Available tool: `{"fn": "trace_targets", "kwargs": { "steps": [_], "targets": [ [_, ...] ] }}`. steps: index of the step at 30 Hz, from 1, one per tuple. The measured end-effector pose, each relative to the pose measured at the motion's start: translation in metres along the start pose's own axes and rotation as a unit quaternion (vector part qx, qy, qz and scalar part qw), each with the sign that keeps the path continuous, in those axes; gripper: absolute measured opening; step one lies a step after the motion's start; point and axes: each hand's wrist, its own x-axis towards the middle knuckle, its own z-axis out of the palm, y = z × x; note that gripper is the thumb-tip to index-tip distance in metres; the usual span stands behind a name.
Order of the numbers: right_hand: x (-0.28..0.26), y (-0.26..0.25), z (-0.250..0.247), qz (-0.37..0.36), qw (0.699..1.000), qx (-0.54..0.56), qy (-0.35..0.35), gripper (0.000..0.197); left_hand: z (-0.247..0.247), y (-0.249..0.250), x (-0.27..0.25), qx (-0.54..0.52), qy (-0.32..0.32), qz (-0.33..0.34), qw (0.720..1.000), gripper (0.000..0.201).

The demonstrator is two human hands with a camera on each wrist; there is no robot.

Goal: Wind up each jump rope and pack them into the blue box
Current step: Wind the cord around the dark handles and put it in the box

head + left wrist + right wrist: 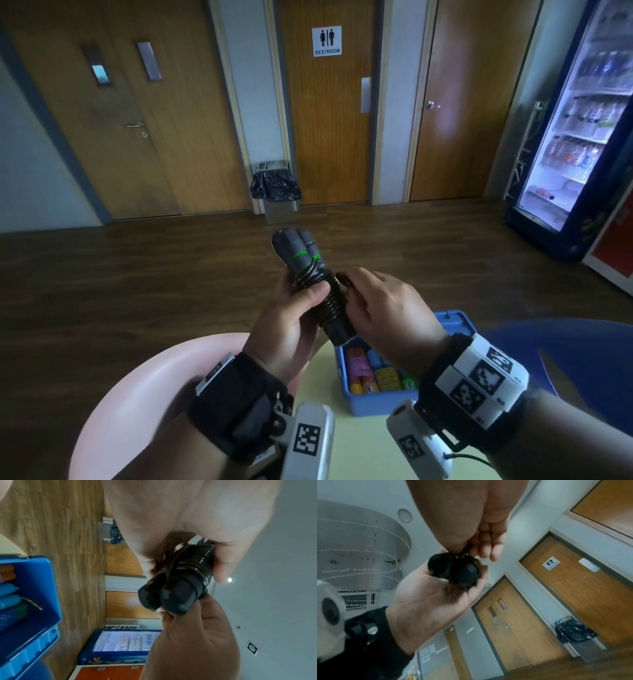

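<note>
A black jump rope (pixel 310 270) with two grey handles and green rings is held up in front of me, its cord coiled tightly round the handles. My left hand (pixel 294 308) grips the bundle from the left, thumb across the coils. My right hand (pixel 373 301) pinches the cord end against the bundle's right side. The left wrist view shows the jump rope (pixel 173 592) end-on between both hands; in the right wrist view the jump rope (pixel 453 572) lies in the left palm. Below, the open blue box (pixel 455 322) holds several wound ropes in different colours.
The blue box (pixel 42 574) stands on a pale yellow table (pixel 359 445). A pink chair (pixel 137 383) is at the lower left and a blue chair (pixel 555 342) at the right. Across the wooden floor are doors, a lined bin (pixel 275 188) and a drinks fridge (pixel 582 137).
</note>
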Motion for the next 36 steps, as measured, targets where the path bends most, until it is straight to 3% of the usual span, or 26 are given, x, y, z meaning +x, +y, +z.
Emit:
{"fn": "trace_targets", "kwargs": {
  "steps": [3, 6, 11, 14, 16, 19, 23, 25, 26, 28, 32, 34, 36],
  "targets": [
    [-0.004, -0.002, -0.002, -0.026, 0.999, -0.004, 0.036, 0.027, 0.001, 0.001, 0.0, -0.009, -0.002, -0.005, 1.0, 0.049],
    [-0.005, -0.005, -0.005, 0.007, 0.997, 0.028, 0.068, 0.02, 0.0, 0.002, 0.001, -0.014, -0.004, -0.007, 1.0, 0.047],
    [-0.005, -0.006, -0.005, 0.033, 0.999, 0.029, 0.014, 0.024, 0.003, -0.003, 0.001, -0.006, -0.009, -0.011, 1.0, 0.048],
    [-0.005, -0.003, -0.01, 0.096, 0.984, 0.148, -0.007, 0.016, 0.005, 0.001, 0.003, 0.027, -0.015, 0.007, 0.999, 0.039],
    [-0.004, -0.005, -0.016, 0.147, 0.952, 0.267, 0.001, 0.024, 0.004, 0.006, 0.006, 0.044, -0.006, 0.025, 0.999, 0.044],
    [0.001, -0.005, -0.018, 0.214, 0.878, 0.429, -0.001, 0.022, 0.003, 0.01, 0.011, 0.054, -0.007, 0.048, 0.997, 0.059],
    [0.008, -0.003, -0.016, 0.276, 0.78, 0.562, -0.004, 0.025, 0.005, 0.014, 0.011, 0.041, -0.034, 0.047, 0.998, 0.077],
    [0.012, -0.004, -0.017, 0.329, 0.733, 0.594, 0.023, 0.014, 0.005, 0.012, 0.01, 0.052, -0.035, 0.043, 0.997, 0.073],
    [0.013, -0.006, -0.017, 0.352, 0.728, 0.587, 0.035, 0.009, 0.005, 0.011, 0.01, 0.065, -0.033, 0.041, 0.997, 0.071],
    [0.014, -0.007, -0.018, 0.367, 0.765, 0.527, 0.049, 0.011, 0.004, 0.01, 0.008, 0.098, -0.038, 0.035, 0.994, 0.067],
    [0.013, -0.008, -0.022, 0.297, 0.89, 0.335, 0.082, 0.015, 0.004, 0.01, 0.008, 0.132, -0.048, 0.037, 0.989, 0.063],
    [0.011, -0.01, -0.025, 0.262, 0.924, 0.27, 0.068, 0.011, 0.006, 0.011, 0.009, 0.125, -0.048, 0.037, 0.99, 0.068],
    [0.008, -0.012, -0.024, 0.241, 0.938, 0.245, 0.039, 0.011, 0.007, 0.012, 0.01, 0.118, -0.04, 0.036, 0.992, 0.071]
  ]
}}
